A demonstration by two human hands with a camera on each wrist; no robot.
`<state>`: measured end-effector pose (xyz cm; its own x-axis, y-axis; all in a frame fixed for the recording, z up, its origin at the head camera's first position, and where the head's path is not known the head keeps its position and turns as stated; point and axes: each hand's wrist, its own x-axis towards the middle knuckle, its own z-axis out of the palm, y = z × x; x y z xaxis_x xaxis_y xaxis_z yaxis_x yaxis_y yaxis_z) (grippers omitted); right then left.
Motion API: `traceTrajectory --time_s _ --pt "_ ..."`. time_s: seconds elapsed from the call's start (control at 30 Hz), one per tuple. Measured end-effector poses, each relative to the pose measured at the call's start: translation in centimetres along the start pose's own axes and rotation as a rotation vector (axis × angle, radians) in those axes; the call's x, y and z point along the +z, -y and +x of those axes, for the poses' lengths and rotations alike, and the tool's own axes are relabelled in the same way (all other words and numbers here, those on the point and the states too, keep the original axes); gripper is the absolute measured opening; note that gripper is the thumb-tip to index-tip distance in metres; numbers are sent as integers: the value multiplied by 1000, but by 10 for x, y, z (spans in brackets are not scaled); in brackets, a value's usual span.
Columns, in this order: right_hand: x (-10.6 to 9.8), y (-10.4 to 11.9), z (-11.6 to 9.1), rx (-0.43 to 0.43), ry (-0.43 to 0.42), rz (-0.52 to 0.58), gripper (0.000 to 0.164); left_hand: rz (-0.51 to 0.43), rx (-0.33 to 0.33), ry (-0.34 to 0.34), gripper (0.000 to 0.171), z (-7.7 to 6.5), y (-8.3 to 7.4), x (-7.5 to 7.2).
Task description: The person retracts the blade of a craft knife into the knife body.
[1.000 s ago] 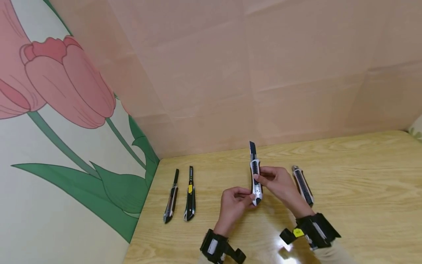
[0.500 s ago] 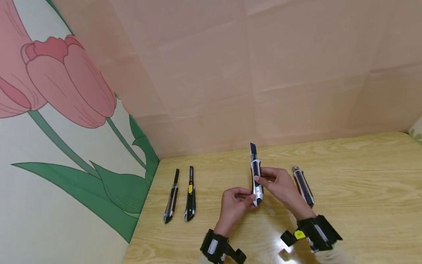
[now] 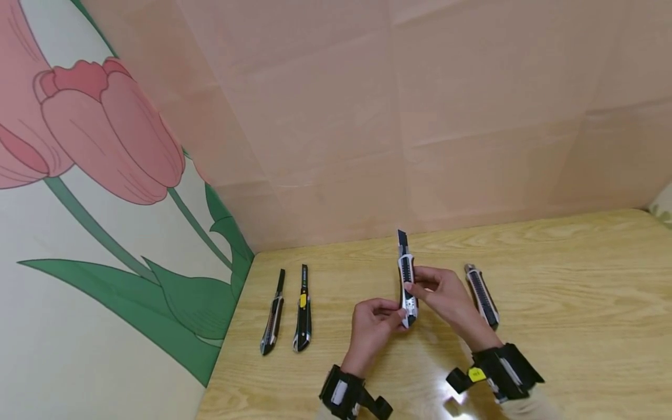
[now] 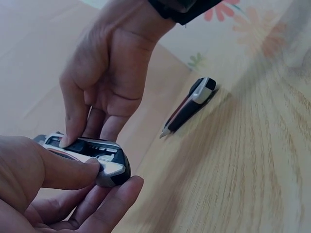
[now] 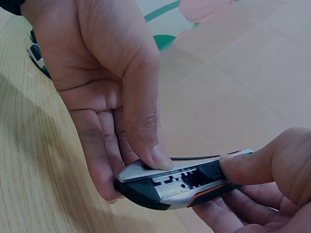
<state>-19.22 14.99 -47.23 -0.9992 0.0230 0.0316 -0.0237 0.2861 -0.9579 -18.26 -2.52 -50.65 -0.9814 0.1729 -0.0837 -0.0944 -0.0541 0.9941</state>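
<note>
Both hands hold a silver-and-black snap-off utility knife, its dark blade pointing away toward the pink backdrop. My left hand pinches the butt end between thumb and fingers. Higher up, my right hand grips the body from the right. In the right wrist view the right thumb presses the black slider, and a toothed slot shows in the knife body. The left thumb lies on the silver casing near the black end cap.
On the wooden table, two more utility knives, a dark one and a black one with a yellow slider, lie at left with blades out. Another knife lies right, beside the right wrist. A tulip-painted wall borders the left side.
The right thumb has slid slightly toward the butt end, and the knife's blade sticks out a little less. The left hand and the knives on the table stay put.
</note>
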Motion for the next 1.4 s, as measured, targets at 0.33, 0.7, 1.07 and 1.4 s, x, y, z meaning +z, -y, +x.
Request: traceTrajectory --time_s 0.33,0.7,1.07,1.4 --pt "0 2 0 -3 11 7 38 -12 -3 -7 10 0 -2 -1" --pt "-1 4 -3 -18 14 13 40 1 -13 -29 10 -1 -5 1" --pt "-5 7 -4 -5 18 8 45 -5 9 -21 10 0 -9 3" --pt "-4 8 -5 -8 31 29 48 -2 5 -26 9 1 -9 3"
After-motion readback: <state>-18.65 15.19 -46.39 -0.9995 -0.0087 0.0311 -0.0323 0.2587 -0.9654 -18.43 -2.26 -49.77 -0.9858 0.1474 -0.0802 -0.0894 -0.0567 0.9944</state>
